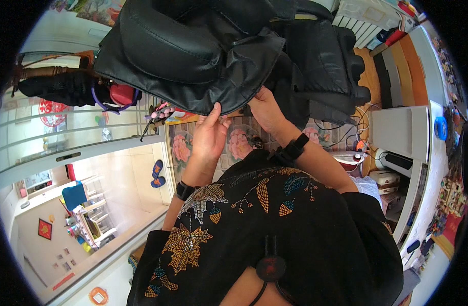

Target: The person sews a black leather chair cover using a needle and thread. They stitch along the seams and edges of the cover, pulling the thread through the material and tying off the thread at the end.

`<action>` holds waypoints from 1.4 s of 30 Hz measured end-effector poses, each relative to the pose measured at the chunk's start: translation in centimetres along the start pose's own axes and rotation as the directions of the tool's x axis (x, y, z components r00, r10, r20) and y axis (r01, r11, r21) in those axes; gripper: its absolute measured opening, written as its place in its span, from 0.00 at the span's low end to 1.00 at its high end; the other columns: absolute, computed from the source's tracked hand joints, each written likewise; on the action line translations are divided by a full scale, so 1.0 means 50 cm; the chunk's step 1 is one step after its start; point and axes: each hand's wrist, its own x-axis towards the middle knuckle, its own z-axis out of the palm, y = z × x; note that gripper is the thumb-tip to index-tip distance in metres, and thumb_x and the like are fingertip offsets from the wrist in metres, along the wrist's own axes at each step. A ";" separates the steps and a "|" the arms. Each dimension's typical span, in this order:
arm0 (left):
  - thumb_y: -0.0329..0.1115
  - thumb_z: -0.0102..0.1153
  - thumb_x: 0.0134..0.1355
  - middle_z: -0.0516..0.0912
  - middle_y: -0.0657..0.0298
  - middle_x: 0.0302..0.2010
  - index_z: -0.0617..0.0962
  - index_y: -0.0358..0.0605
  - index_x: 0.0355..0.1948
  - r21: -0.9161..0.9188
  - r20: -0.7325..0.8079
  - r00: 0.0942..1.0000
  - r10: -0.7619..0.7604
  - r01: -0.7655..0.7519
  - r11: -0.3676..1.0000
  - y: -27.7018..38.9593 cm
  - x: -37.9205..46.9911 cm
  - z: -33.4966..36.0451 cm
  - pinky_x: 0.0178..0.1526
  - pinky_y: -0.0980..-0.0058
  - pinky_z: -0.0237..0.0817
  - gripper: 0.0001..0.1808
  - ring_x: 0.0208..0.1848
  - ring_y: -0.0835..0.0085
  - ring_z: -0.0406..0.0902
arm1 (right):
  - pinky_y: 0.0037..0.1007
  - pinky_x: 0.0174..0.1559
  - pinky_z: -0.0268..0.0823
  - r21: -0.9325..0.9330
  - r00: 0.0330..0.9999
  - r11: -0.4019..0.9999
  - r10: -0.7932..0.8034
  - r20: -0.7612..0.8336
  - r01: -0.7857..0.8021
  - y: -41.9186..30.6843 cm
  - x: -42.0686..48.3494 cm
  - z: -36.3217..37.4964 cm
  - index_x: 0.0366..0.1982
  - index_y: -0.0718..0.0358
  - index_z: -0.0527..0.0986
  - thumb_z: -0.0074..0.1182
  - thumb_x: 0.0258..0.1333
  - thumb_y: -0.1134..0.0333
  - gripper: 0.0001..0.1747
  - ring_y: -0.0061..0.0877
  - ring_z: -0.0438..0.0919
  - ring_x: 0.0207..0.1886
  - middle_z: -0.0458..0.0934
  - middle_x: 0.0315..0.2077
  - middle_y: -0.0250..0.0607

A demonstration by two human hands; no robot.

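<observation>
Before me is a large black leather massage chair. A black leather cover flap with a stitched edge hangs towards me, creased on its right side. At the flap's lower edge, my left hand pinches the rim, its thumb on top and its fingers partly hidden underneath. My right hand grips the same rim a little further right, fingertips against the leather and partly covered by it. Both wrists wear black bands.
A floral mat covers the floor below. At left are a sliding glass door, a rack with dark bags and a purple-rimmed item, and blue slippers. Cables lie at right beside a white cabinet.
</observation>
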 end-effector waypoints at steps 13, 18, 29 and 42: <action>0.30 0.53 0.71 0.73 0.55 0.65 0.68 0.41 0.65 -0.092 0.046 0.999 -0.010 0.014 0.996 -0.003 0.051 0.046 0.69 0.57 0.62 0.22 0.66 0.61 0.71 | 0.29 0.41 0.71 -0.734 0.993 0.680 -0.083 -0.079 -0.002 0.072 -0.085 -0.102 0.36 0.64 0.81 0.62 0.58 0.67 0.08 0.27 0.81 0.37 0.83 0.32 0.43; 0.28 0.51 0.72 0.69 0.52 0.69 0.66 0.39 0.67 -0.258 0.149 0.985 -0.085 0.122 0.958 -0.001 0.047 0.029 0.74 0.52 0.56 0.23 0.71 0.57 0.65 | 0.24 0.40 0.70 -0.412 0.867 0.883 -0.012 -0.499 -0.225 -0.003 -0.250 -0.278 0.43 0.62 0.80 0.55 0.65 0.67 0.09 0.21 0.78 0.36 0.81 0.32 0.32; 0.21 0.48 0.70 0.63 0.52 0.73 0.62 0.41 0.71 -0.245 0.265 0.962 -0.068 0.135 0.960 -0.001 0.047 0.026 0.77 0.49 0.48 0.28 0.74 0.55 0.58 | 0.33 0.51 0.68 0.215 0.476 0.696 -0.204 -0.856 0.685 -0.200 -0.519 -0.449 0.42 0.68 0.75 0.52 0.68 0.68 0.09 0.30 0.75 0.40 0.78 0.38 0.41; 0.16 0.47 0.66 0.63 0.52 0.73 0.62 0.41 0.71 -0.215 0.245 0.969 -0.026 0.081 0.973 -0.003 0.046 0.035 0.77 0.51 0.47 0.31 0.74 0.56 0.59 | 0.20 0.22 0.48 -0.135 0.320 0.943 -0.235 -0.918 0.305 -0.272 -0.461 -0.464 0.29 0.56 0.64 0.46 0.70 0.69 0.11 0.16 0.54 0.20 0.59 0.21 0.26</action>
